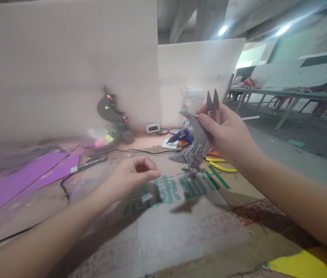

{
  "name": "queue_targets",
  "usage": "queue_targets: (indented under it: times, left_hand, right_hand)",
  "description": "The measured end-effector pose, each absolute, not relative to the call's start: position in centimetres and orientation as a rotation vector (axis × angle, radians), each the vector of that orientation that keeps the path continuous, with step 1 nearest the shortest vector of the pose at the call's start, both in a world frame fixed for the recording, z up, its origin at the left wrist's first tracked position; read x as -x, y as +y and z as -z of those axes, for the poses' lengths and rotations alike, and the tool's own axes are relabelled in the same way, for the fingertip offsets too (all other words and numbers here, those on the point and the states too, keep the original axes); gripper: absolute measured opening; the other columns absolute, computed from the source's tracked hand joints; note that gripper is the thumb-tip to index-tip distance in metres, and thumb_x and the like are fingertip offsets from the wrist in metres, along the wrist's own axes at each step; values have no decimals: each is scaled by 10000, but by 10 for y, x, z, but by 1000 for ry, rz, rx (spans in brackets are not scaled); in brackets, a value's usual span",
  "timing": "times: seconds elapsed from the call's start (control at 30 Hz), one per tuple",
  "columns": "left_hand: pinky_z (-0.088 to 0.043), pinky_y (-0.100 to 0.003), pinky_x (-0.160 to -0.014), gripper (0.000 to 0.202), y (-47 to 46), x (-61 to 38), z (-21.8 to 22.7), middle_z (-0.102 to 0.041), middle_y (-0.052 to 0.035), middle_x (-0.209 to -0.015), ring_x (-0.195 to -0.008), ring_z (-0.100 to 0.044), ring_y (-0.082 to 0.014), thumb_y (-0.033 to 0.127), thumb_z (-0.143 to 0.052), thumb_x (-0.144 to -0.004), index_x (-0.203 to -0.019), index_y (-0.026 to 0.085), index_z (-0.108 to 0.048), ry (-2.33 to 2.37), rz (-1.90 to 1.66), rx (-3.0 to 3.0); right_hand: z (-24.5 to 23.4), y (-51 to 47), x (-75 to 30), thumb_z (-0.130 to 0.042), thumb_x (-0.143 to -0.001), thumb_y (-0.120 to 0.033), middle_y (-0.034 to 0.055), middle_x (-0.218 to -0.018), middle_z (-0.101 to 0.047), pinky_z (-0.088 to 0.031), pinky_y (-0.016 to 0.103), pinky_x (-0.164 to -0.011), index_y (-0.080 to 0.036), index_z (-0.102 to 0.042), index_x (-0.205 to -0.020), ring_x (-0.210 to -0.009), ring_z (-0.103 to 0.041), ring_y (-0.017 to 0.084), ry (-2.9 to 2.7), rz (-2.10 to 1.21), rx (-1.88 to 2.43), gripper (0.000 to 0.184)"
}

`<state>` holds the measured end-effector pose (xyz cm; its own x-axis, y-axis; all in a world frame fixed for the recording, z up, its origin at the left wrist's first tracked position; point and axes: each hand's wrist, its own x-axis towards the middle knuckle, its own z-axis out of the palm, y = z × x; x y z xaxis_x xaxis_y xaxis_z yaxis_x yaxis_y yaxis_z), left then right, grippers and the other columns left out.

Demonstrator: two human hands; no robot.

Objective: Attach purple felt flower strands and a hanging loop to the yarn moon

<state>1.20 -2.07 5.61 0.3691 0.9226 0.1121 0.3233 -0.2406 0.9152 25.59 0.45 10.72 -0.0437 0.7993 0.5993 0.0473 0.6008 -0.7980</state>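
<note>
Fingers (208, 124) of the right hand (228, 135) clamp a grey fuzzy wire figure (195, 148), upright, plus grey pointed snips (212, 101), above the cardboard-covered counter's (180, 231) middle; the left hand (131, 175), pinched empty, sits lower-left of it.

My bench is a flattened cardboard sheet (163, 231) printed with green characters. Purple foam sheets (21, 173) lie at middle left, with a black cable (65, 185) beside them. A black figure with coloured dots (111, 108) leans on the white board (65, 58) behind. At centre I see a blue glue gun (179, 136) and yellow-handled pliers (221, 166), and a yellow sheet (302, 264) at lower right.
</note>
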Motion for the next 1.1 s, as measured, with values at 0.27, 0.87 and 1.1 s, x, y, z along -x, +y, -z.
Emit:
queue_targets:
  times: [0.27,0.87,1.1]
  left_hand:
    - [-444,-231,-595,201,-39,-14,-73,-619,18,-699,-653,-569,-118,279,-740,-718,-691,180,-568,1073,-999,-1780]
    - [-487,-301,-805,183,-34,-9,-72,-716,-21,-881,-869,-642,-174,362,-727,-751,-724,198,-650,1027,-1126,-1659]
    - [-495,-264,-685,203,-35,-10,-71,-683,23,-689,-676,-635,-131,327,-784,-700,-708,196,-628,1051,-1190,-1552]
  right_hand:
    - [-89,-24,-239,-524,-915,-233,7,-784,-582,-448,268,-587,-231,-571,-938,-689,-563,144,-1870,-375,785,53]
    - [-86,-26,-238,-503,-928,-234,18,-823,-634,-458,269,-633,-224,-574,-961,-728,-587,152,-1993,-218,771,79]
    - [-82,-25,-236,-505,-926,-225,13,-847,-645,-463,259,-639,-234,-568,-991,-742,-593,147,-2031,-195,742,90]
